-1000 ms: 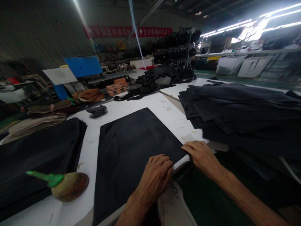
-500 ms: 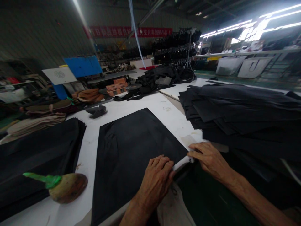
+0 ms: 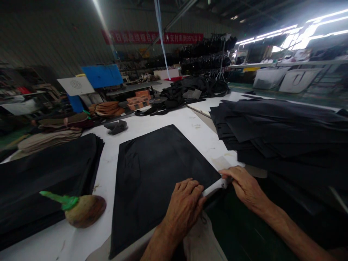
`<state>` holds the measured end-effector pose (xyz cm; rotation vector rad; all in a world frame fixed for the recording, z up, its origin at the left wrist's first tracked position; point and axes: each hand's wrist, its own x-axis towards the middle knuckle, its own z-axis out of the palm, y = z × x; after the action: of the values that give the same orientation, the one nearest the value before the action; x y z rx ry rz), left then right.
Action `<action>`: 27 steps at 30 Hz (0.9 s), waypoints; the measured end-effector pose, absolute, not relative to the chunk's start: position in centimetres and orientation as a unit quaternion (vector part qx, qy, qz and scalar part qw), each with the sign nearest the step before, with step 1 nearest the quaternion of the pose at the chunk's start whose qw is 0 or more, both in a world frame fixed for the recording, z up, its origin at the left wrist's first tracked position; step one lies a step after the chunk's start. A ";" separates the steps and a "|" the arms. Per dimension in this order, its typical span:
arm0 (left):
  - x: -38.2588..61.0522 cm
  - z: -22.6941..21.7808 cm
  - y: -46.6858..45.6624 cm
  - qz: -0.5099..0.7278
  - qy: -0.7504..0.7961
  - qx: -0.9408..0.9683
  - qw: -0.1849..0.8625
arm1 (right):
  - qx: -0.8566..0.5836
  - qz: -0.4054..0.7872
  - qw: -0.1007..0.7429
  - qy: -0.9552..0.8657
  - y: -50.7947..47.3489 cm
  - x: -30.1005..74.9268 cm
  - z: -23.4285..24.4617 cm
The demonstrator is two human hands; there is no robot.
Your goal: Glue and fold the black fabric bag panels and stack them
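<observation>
A single black fabric sheet lies flat on the white table in front of me. My left hand rests palm down on the sheet's near edge, fingers lying on the cloth, holding nothing. My right hand is at the sheet's near right corner, by the table's edge, with its fingers curled and pinched at that corner. A small pale patch on the table sits just beyond the right hand.
A big pile of black sheets covers the table's right side. Another black stack lies left, with a brown rounded tool with a green handle beside it. Tan pieces, orange boxes and black straps lie farther back.
My right hand slid from lying on the sheet's corner to pinching it at the table edge. My left hand stayed on the near edge. The view shifted slightly.
</observation>
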<state>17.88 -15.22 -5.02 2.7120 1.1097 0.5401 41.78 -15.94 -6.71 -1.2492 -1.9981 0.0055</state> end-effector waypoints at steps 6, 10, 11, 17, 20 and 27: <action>17.8 -5.2 -15.2 0.184 0.372 0.905 0.091 | -0.480 0.017 0.335 -0.811 -15.9 40.9 -6.9; 17.8 -5.3 -15.2 0.186 0.373 0.903 0.105 | -0.483 0.024 0.376 -0.790 -15.8 41.2 -6.7; 17.8 -5.3 -15.2 0.184 0.374 0.903 0.106 | -0.478 0.027 0.369 -0.796 -15.7 41.0 -6.6; 17.8 -5.1 -15.4 0.180 0.376 0.902 0.108 | -0.445 0.067 0.313 -0.837 -15.5 38.9 -6.9; 17.8 -5.2 -15.3 0.179 0.376 0.902 0.114 | -0.444 0.118 0.384 -0.801 -15.3 39.3 -6.9; 17.6 -5.0 -15.9 0.184 0.378 0.902 0.103 | -0.558 -0.006 0.389 -0.733 -15.1 41.0 -7.9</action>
<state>17.58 -15.86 -4.99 2.6609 1.1142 0.5432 40.97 -15.07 -7.90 -1.4192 -1.8649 -0.0142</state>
